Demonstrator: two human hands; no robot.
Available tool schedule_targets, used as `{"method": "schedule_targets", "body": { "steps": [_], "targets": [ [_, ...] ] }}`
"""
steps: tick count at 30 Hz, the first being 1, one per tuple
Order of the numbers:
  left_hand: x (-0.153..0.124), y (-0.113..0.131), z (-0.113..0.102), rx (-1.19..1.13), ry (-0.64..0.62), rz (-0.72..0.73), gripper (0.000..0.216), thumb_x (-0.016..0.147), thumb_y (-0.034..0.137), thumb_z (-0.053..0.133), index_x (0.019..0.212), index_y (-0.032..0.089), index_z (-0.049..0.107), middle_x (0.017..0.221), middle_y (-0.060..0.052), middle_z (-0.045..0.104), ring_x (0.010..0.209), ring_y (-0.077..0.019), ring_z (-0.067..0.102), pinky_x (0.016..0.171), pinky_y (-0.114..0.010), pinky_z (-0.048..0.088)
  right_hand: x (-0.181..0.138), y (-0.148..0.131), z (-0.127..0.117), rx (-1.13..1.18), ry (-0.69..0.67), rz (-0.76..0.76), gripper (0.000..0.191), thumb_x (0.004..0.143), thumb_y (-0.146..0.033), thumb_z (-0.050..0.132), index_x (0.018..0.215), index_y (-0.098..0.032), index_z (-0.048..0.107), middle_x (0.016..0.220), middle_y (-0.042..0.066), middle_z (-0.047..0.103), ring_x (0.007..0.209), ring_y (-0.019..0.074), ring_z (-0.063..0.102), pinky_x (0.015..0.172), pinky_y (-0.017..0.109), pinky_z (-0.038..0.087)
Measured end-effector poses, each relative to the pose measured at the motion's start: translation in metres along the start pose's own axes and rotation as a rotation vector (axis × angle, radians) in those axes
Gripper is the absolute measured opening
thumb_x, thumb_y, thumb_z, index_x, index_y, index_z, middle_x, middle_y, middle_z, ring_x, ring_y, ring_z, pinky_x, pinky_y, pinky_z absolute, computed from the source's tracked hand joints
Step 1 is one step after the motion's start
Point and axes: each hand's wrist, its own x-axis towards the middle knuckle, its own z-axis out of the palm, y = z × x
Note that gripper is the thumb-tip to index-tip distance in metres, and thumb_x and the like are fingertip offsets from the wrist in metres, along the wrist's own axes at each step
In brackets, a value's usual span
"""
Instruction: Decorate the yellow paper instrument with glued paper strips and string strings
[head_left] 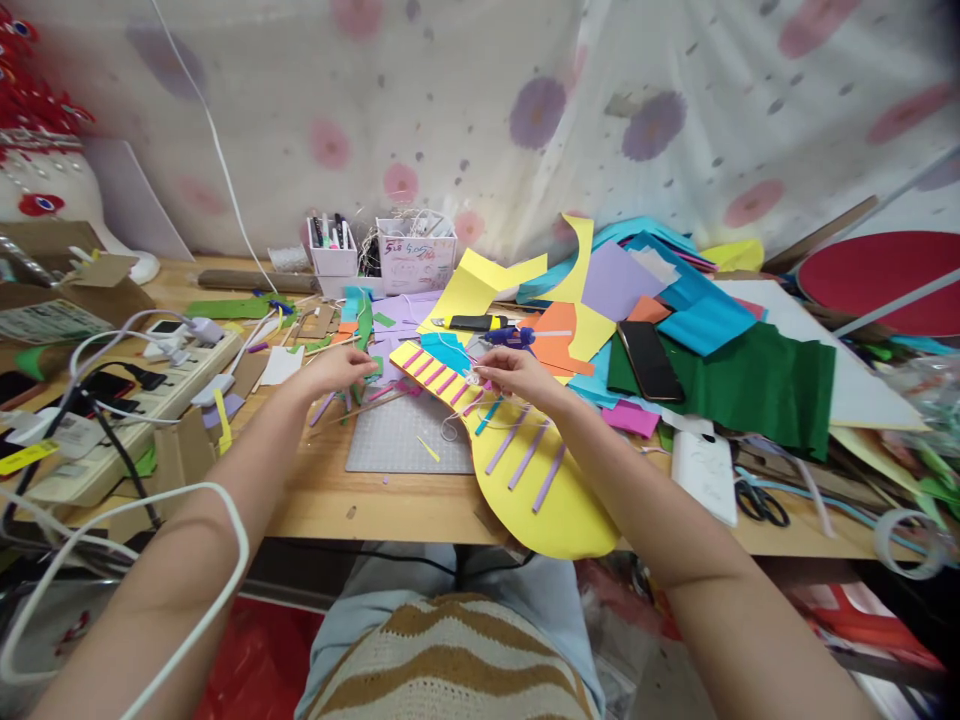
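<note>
A yellow guitar-shaped piece [559, 515] lies slanted on the desk, crossed by pink, teal and purple strips. Over its middle is my right hand [517, 372], fingers pinched on a thin white string [450, 428] that loops down beside the yellow edge. My left hand [349, 368] is off to the left, above green and purple paper scraps, its fingers drawn together; what sits between them is too small to make out. Under the yellow piece's left side is a grey cutting mat [405, 440] with a thin yellow sliver on it.
Behind the hands lie a yellow-black utility knife [472, 323] and a blue glue gun [514, 337]. A phone [649, 362] rests on colored paper sheets. Black scissors [761, 502] and a white power bank [703, 475] are right; a power strip [180, 400] with cables is left.
</note>
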Motion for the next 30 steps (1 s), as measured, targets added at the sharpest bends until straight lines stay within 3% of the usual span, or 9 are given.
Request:
{"method": "schedule_targets", "body": {
  "steps": [4,6,9,12,15,17,20,24,30],
  "targets": [
    [-0.005,0.012,-0.028,-0.140,0.094,0.053,0.026,0.050,0.019,0.074,0.076,0.019,0.072,0.065,-0.002,0.063,0.070,-0.0169,0.057,0.062,-0.024,0.043,0.000,-0.006,-0.002,0.046,0.030,-0.011,0.033,0.063,-0.046,0.071,0.073,-0.016,0.061,0.063,0.000,0.061,0.051,0.0069,0.051,0.043,0.019,0.034],
    [-0.005,0.022,-0.031,-0.249,0.133,0.119,0.034,0.048,0.016,0.076,0.081,0.018,0.071,0.070,-0.002,0.064,0.074,-0.0163,0.058,0.067,-0.025,0.045,0.003,-0.010,0.000,0.103,0.026,-0.021,0.035,0.063,-0.047,0.072,0.073,-0.016,0.061,0.063,0.000,0.061,0.051,0.0069,0.051,0.043,0.020,0.034],
    [-0.002,0.039,-0.014,-0.359,0.145,0.169,0.031,0.049,0.020,0.079,0.078,0.015,0.070,0.074,-0.005,0.067,0.073,-0.0158,0.059,0.071,-0.028,0.046,0.010,-0.016,0.005,0.206,0.015,-0.004,0.037,0.060,-0.047,0.073,0.074,-0.016,0.059,0.066,0.001,0.062,0.053,0.0076,0.052,0.042,0.019,0.034],
    [0.003,0.054,0.022,-0.363,0.089,0.183,0.027,0.055,0.027,0.077,0.075,0.012,0.070,0.073,-0.006,0.067,0.068,-0.0161,0.059,0.068,-0.029,0.047,0.016,-0.018,0.008,0.279,0.026,0.031,0.040,0.055,-0.046,0.077,0.074,-0.017,0.058,0.069,0.002,0.065,0.056,0.0078,0.055,0.043,0.018,0.034],
    [0.003,0.066,0.055,-0.444,0.074,0.219,0.032,0.068,0.039,0.067,0.085,0.012,0.069,0.083,-0.008,0.068,0.071,-0.0160,0.060,0.067,-0.029,0.048,0.018,-0.015,0.009,0.305,0.009,0.040,0.040,0.056,-0.046,0.077,0.075,-0.017,0.057,0.071,0.002,0.067,0.055,0.0071,0.054,0.043,0.017,0.034],
    [0.001,0.072,0.068,-0.516,-0.036,0.306,0.036,0.069,0.040,0.067,0.095,0.014,0.068,0.094,-0.008,0.068,0.079,-0.0156,0.061,0.071,-0.027,0.048,0.016,-0.012,0.007,0.301,-0.009,0.026,0.039,0.058,-0.047,0.075,0.074,-0.018,0.056,0.070,0.001,0.066,0.051,0.0066,0.052,0.042,0.018,0.035],
    [-0.003,0.077,0.075,-0.530,-0.187,0.332,0.034,0.063,0.038,0.072,0.086,0.013,0.066,0.084,-0.007,0.067,0.073,-0.0139,0.060,0.066,-0.025,0.046,0.013,-0.008,0.003,0.243,0.016,0.004,0.038,0.061,-0.050,0.072,0.073,-0.019,0.055,0.066,-0.001,0.063,0.046,0.0061,0.049,0.041,0.019,0.035],
    [-0.001,0.075,0.072,-0.471,-0.072,0.283,0.027,0.057,0.031,0.075,0.069,0.011,0.061,0.066,-0.002,0.061,0.058,-0.0103,0.053,0.054,-0.022,0.038,0.013,-0.007,0.000,0.095,0.174,-0.035,0.030,0.062,-0.045,0.071,0.070,-0.019,0.059,0.066,-0.001,0.060,0.051,0.0074,0.048,0.043,0.020,0.036],
    [-0.003,0.064,0.066,-0.409,-0.074,0.251,0.035,0.061,0.026,0.073,0.092,0.014,0.062,0.056,0.003,0.051,0.044,-0.0069,0.042,0.040,-0.019,0.028,0.013,-0.009,-0.003,0.115,0.313,-0.021,0.017,0.066,-0.031,0.064,0.066,-0.018,0.053,0.075,0.001,0.061,0.067,0.0111,0.056,0.053,0.022,0.045]
  ]
}}
